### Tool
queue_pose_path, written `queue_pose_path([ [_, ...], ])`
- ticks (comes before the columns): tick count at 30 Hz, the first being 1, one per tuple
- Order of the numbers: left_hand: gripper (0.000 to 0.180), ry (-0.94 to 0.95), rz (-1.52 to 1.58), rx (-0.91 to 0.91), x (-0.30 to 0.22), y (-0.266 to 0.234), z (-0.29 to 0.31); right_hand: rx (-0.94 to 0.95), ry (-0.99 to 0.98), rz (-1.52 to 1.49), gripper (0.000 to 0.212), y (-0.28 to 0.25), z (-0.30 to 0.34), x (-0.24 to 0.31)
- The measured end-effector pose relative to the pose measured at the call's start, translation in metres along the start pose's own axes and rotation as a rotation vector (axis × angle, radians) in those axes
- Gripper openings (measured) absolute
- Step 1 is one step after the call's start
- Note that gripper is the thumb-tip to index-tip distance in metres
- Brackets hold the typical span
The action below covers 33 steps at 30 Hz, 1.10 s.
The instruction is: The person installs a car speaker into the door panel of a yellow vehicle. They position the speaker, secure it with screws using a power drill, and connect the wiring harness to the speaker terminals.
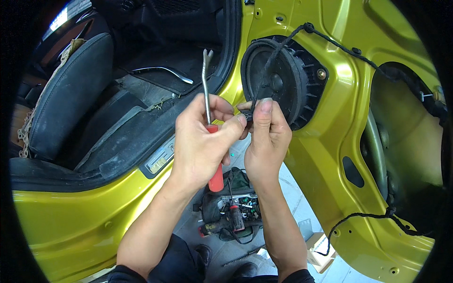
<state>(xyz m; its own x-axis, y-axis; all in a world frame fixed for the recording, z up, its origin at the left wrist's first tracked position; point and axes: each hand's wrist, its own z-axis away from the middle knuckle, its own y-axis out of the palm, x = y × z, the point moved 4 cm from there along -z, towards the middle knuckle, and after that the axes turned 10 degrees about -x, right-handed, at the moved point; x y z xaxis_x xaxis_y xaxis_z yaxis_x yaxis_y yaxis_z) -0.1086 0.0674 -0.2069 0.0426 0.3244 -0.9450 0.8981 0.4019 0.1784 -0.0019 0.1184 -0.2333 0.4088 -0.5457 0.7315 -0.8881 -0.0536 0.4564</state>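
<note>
My left hand (197, 150) is closed round a trim removal tool (216, 180) with a red handle and a bent metal shaft. The tool's forked tip points up and away from me. Thumb and fingertips of that hand also meet a small black connector (248, 114). From the other side my right hand (265, 146) pinches the same connector, its thumb uppermost. The fingers partly hide the piece. A black taped cable (270, 63) runs from there up across the round black speaker (252, 61) in the yellow-green door panel (325, 165).
On the left is the open car interior with a dark seat (75, 94) and a door sill (160, 158). Below my hands an open tool bag (212, 203) holds a power drill (236, 218) and loose hardware. A cardboard box (322, 257) lies under the door. Another black cable (361, 215) hangs lower right.
</note>
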Motion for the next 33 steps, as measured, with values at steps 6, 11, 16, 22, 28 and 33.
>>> queue_pose_path([
  [6, 0.019, -0.107, 0.032, 0.106, 0.007, -0.001, -0.007, 0.003, -0.038, 0.053, 0.04, -0.002, 0.005, -0.003],
  [11, 0.015, -0.166, 0.073, 0.132, 0.008, 0.0, -0.006, 0.003, -0.067, 0.075, 0.04, -0.003, 0.005, -0.004],
  [16, 0.014, -0.143, 0.068, 0.114, 0.007, 0.003, -0.008, 0.025, -0.079, 0.078, 0.037, -0.003, 0.003, -0.003],
  [22, 0.019, 0.159, -0.133, -0.06, -0.008, -0.003, 0.013, 0.049, 0.164, -0.146, 0.029, 0.001, -0.002, -0.006],
  [28, 0.019, 0.105, -0.305, -0.001, -0.017, -0.025, 0.05, 0.072, 0.385, -0.351, 0.026, 0.006, -0.005, -0.009],
  [33, 0.009, 0.28, -0.599, -0.007, -0.012, -0.026, 0.063, 0.071, 0.432, -0.464, 0.021, 0.011, -0.005, -0.011],
])
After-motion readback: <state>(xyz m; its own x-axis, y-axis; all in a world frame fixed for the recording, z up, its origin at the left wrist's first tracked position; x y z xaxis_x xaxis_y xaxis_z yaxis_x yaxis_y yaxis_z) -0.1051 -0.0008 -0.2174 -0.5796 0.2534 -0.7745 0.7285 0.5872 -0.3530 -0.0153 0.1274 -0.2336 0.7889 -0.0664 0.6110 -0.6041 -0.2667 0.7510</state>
